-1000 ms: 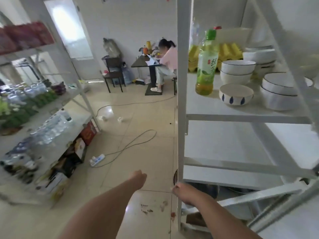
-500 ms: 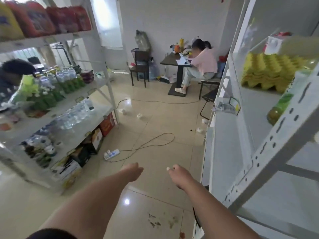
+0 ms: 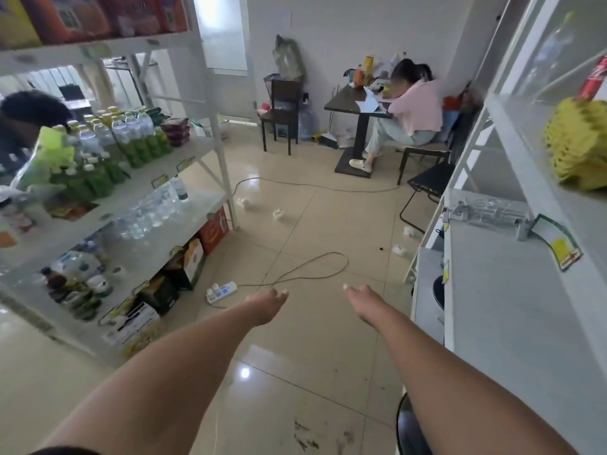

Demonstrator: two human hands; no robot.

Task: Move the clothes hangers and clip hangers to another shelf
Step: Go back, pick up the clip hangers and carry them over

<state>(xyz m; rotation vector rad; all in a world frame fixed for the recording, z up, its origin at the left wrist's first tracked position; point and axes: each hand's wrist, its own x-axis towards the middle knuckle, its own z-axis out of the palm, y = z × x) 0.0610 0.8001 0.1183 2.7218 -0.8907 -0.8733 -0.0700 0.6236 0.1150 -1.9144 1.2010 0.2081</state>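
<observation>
Both my arms reach forward over the tiled floor in the aisle between two shelf racks. My left hand and my right hand hang with loosely spread fingers and hold nothing. A clear pack of metal clips, possibly clip hangers, lies on the white right-hand shelf, well beyond my right hand. I see no plain clothes hangers.
The left rack holds drink bottles with boxes underneath. A power strip and its cable lie on the floor ahead. A person sits at a dark table at the back. Another person stands behind the left rack. A black stool is near my right arm.
The view has swung left, away from the right shelf with bowls and into the aisle. My right hand has left the shelf post. Both hands have stayed empty and stretched further forward.
</observation>
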